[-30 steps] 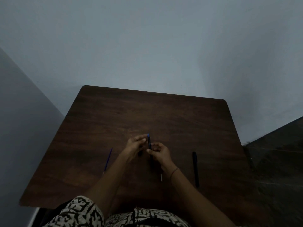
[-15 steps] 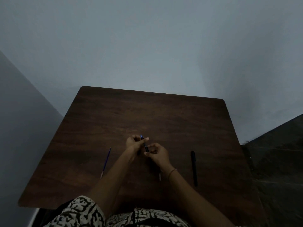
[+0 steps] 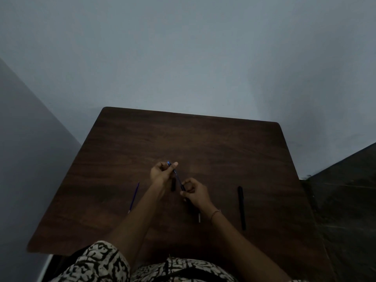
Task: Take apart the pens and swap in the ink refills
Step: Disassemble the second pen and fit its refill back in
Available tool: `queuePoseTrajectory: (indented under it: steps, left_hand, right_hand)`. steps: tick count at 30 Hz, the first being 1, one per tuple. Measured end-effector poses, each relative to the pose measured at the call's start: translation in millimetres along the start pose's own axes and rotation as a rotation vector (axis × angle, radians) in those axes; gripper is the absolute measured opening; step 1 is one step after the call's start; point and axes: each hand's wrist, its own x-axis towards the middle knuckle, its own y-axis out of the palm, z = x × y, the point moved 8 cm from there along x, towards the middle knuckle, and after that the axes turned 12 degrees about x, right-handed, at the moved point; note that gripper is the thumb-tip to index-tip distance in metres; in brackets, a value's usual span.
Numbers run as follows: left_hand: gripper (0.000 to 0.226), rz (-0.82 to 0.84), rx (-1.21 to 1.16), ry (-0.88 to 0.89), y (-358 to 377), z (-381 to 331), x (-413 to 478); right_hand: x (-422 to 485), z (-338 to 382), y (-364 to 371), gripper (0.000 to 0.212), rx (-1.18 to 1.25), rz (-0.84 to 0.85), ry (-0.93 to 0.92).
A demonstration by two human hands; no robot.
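Above the middle of the dark wooden table (image 3: 203, 139) my two hands hold one blue pen (image 3: 176, 175) that slants from upper left to lower right. My left hand (image 3: 161, 174) pinches its blue top end. My right hand (image 3: 193, 190) grips its dark lower end. A thin blue ink refill (image 3: 134, 197) lies on the table to the left of my left forearm. A black pen (image 3: 241, 207) lies to the right of my right hand. A small dark piece (image 3: 173, 184) rests under my hands, and a short white piece (image 3: 199, 217) shows beside my right wrist.
The table stands against a pale wall (image 3: 183, 58). Its near edge is at my lap, where patterned black-and-white clothing (image 3: 105, 263) shows. A dark floor (image 3: 345, 200) lies beyond the table's right edge.
The blue pen has tilted from nearly upright to a slant. My hands have drawn apart along it, the left up and left, the right down and right.
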Motion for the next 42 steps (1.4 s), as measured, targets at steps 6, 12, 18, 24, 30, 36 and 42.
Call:
queuePoseTrajectory:
  steps: [6,12,18,24,30,36,42]
  left_hand:
    - [0.029,-0.075,-0.103,-0.016,-22.0,-1.0,8.3]
    - [0.029,-0.128,0.381,-0.027,-42.2,17.1,4.2]
    - [0.025,-0.004,0.53,-0.093,-47.9,47.4,5.7]
    - [0.027,0.075,0.735,-0.035,-39.8,52.7,5.7]
    - [0.041,0.048,0.894,0.089,-33.9,40.9,1.4]
    - [0.058,0.078,0.949,0.113,-29.4,40.8,4.2]
    - [0.067,-0.011,0.948,0.095,-39.8,37.1,6.9]
  right_hand:
    - [-1.5,-2.0,-0.9,0.028,0.016,-0.019,0.003]
    - [-3.3,7.7,-4.7,0.037,0.216,-0.083,-0.086]
    - [-4.1,14.7,-11.4,0.039,0.247,-0.16,-0.169]
    - [-7.6,13.9,-13.2,0.037,0.253,-0.167,-0.177]
    - [-9.7,15.2,-16.6,0.038,0.259,-0.187,-0.158]
    - [-9.3,13.4,-19.9,0.037,0.256,-0.202,-0.161]
    - [-5.4,15.6,-16.8,0.038,0.242,-0.203,-0.171]
